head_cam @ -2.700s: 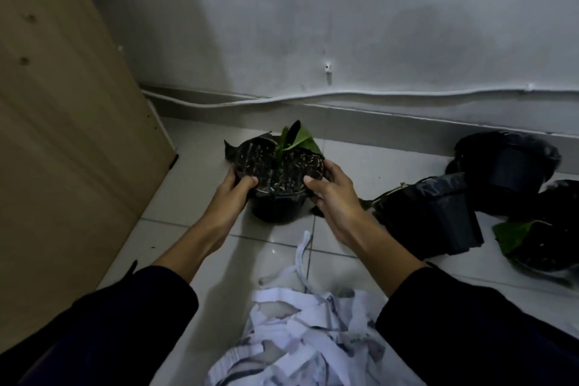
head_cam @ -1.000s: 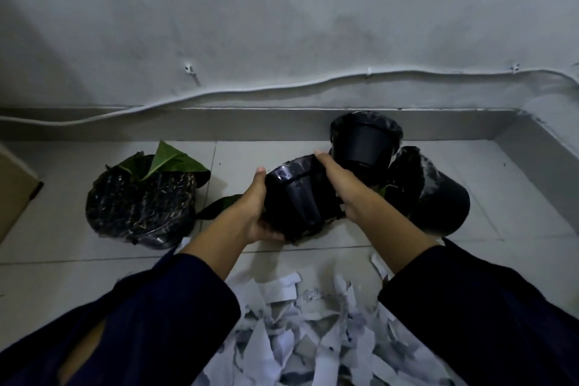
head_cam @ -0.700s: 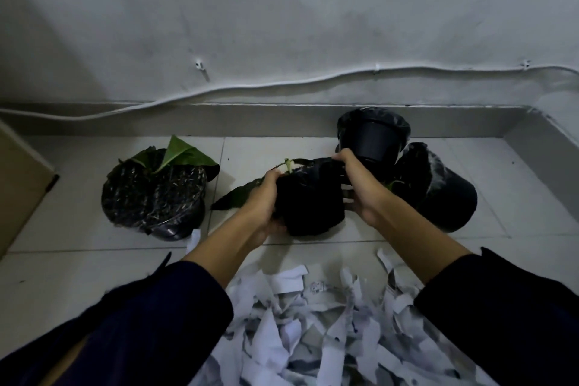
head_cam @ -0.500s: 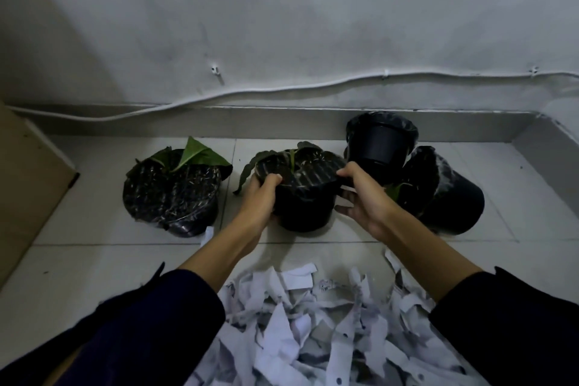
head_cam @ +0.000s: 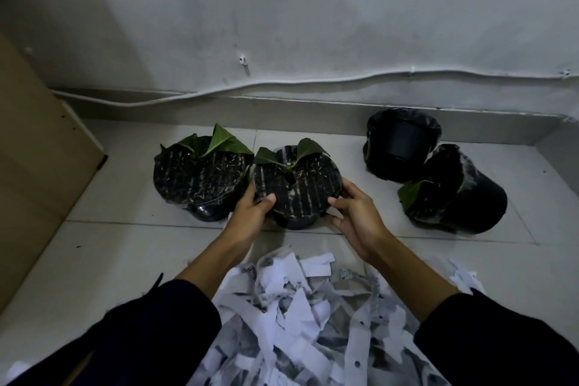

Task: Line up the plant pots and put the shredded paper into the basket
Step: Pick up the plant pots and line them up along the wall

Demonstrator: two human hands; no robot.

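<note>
Now the second pot [head_cam: 296, 186] stands upright on the floor [head_cam: 125, 247], clasped between both hands and touching the first pot [head_cam: 200, 177] just beyond the left hand [head_cam: 252, 213]. Half a second ago it stood a little apart from that first pot; a second ago it lay on its side in the grip, so it has been righted and slid over to join its neighbour. The left hand curls round the pot's near-left rim with the thumb on its plastic-covered top, and the right hand [head_cam: 355, 216] cups the near-right side, fingers partly spread; neither has let go. That likely makes two pots of the row set, with the hands about ready to release. Out past the right hand, well apart, two more pots wait unplaced: a tipped pot [head_cam: 454, 191] lying on its side with a leaf showing, and just behind it an empty-looking pot [head_cam: 402, 144] leaning near the wall. Below the wrists, the shredded paper [head_cam: 300, 323] is heaped on the floor, untouched. No basket is in view.
</note>
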